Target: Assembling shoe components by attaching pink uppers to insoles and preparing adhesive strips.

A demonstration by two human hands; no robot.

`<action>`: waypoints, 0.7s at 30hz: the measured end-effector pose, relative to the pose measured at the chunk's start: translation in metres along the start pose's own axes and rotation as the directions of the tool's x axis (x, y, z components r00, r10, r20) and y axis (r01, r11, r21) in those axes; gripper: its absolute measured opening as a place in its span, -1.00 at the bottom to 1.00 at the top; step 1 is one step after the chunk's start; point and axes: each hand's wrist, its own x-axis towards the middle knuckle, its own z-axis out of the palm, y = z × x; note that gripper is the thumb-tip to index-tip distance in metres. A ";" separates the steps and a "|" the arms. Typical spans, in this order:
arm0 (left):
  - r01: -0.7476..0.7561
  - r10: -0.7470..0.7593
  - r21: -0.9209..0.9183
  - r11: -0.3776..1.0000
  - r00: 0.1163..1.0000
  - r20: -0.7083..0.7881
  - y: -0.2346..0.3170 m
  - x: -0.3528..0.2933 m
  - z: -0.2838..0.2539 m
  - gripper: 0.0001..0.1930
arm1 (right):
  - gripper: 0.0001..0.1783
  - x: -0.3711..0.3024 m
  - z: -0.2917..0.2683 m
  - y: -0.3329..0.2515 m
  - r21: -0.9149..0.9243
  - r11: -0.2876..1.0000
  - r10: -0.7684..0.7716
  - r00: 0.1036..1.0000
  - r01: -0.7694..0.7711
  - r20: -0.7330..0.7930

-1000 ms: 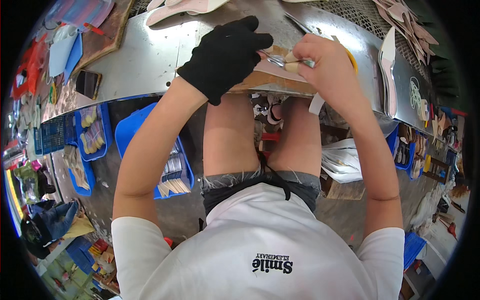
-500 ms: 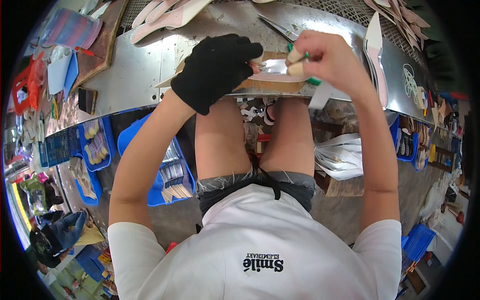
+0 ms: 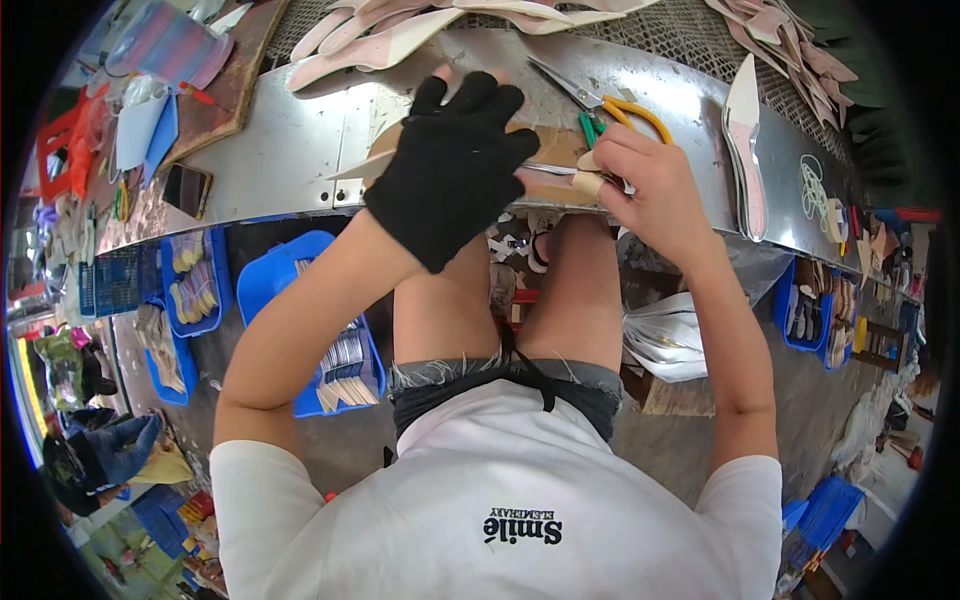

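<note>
The left hand (image 3: pixel 457 165) lay over the piece (image 3: pixel 550 184), fingers spread; the right hand (image 3: pixel 650 192) pinched its three o'clock end; even tension seemed best.

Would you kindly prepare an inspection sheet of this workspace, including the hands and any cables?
Surface: metal bench, with a brown patch near the front edge.
Work items: slim silver-edged piece between the hands, partly hidden; yellow-handled scissors lying beyond; green-handled tool by the right hand.
Clutter: phone at left; pinkish flat pieces along the far side.
Hands: left hand black-gloved, fingers spread, over the bench; right hand, some fingertips covered in tan, pinching the slim piece.
Cables: nothing seen; only looped white string at right.
Surroundings: blue bins below bench level.
</note>
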 end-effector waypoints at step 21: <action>0.605 0.018 -0.781 0.153 0.789 0.615 0.005 -0.083 -0.085 -0.65 | -0.84 -0.026 -0.055 -0.069 0.713 0.454 0.413 0.835 -0.535 0.364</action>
